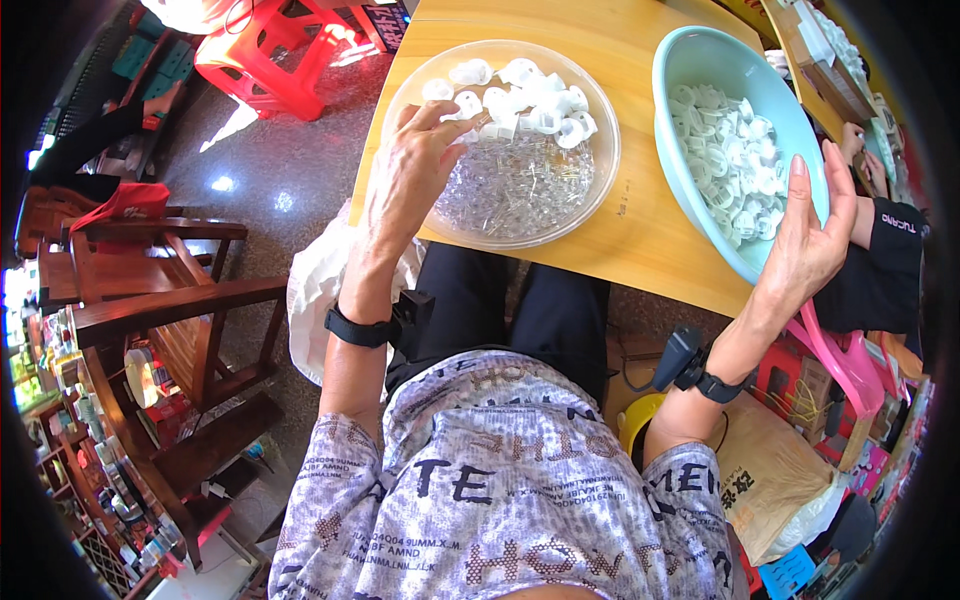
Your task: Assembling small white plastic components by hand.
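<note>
Plastic tub rim (615, 150) — left hand (417, 160) across, tabletop (645, 205) rightward

the surface (650, 262) is showing yellow-tan wood grain. the basin (715, 65) is presenting solid pale blue; its plastic pieces (740, 165) are appearing translucent white. the slender parts (520, 195) are appearing clear. the shirt (545, 425) is displaying mottled grey-and-white with dark lettering. the stool (240, 65) is showing solid red.

We've got our left hand (412, 165) upper centre, fingers (437, 112) over white plastic pieces (545, 118) in the round tub (612, 140); grip unclear. Small clear pieces (530, 190) fill the tub's lower half. Our right hand (808, 240), right of frame, fingers spread by pale-blue basin (720, 62) of white parts (735, 165). Tub's on wooden worktop (640, 250).
</note>
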Tool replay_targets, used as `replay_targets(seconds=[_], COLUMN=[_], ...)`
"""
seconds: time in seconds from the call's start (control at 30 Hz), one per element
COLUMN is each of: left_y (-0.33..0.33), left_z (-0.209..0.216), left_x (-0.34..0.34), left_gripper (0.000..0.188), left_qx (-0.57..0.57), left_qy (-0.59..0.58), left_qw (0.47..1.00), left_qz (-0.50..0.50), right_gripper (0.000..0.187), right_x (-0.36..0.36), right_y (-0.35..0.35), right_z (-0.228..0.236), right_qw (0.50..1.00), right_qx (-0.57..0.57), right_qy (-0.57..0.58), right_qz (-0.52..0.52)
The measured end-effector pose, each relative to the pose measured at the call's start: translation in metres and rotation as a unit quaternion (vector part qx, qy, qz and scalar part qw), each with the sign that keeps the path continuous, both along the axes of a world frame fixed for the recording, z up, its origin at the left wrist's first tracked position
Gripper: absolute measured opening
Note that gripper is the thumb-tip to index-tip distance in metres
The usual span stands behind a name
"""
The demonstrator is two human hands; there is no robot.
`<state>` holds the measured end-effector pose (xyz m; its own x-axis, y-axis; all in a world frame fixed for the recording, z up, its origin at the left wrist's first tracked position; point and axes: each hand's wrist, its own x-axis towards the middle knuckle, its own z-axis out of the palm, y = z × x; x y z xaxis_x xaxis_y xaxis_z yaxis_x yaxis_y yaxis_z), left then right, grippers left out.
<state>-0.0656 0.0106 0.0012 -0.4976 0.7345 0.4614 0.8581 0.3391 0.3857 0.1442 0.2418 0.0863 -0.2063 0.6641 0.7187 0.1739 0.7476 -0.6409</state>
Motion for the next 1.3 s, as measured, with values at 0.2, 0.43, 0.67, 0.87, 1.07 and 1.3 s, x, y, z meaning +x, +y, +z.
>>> replay_targets(seconds=[0.2,0.43,0.67,0.87,1.07,1.3], left_y=[-0.008,-0.016,-0.023,-0.023,-0.019,-0.007], left_z=[-0.007,0.007,0.008,0.010,0.010,0.006], left_x=[0.000,0.036,0.047,0.047,0.050,0.053], left_gripper=[0.016,0.016,0.018,0.017,0.014,0.016], left_qx=[0.011,0.187,0.284,0.283,0.258,0.196], left_qy=[-0.042,-0.378,-0.514,-0.474,-0.543,-0.419], left_qw=[0.999,0.904,0.809,0.833,0.799,0.885], left_qz=[0.017,0.071,0.034,0.042,-0.028,-0.049], right_gripper=[0.012,0.015,0.009,0.008,0.011,0.011], right_x=[-0.030,-0.065,-0.068,-0.065,-0.064,-0.065], right_y=[-0.071,-0.082,-0.084,-0.083,-0.083,-0.089], right_z=[-0.022,-0.069,-0.065,-0.061,-0.060,-0.045], right_qw=[0.934,0.873,0.851,0.887,0.868,0.871], right_qx=[-0.128,0.052,0.042,-0.070,-0.254,-0.242], right_qy=[-0.188,-0.319,-0.372,-0.285,-0.166,-0.195], right_qz=[0.275,0.366,0.368,0.357,0.394,0.381])
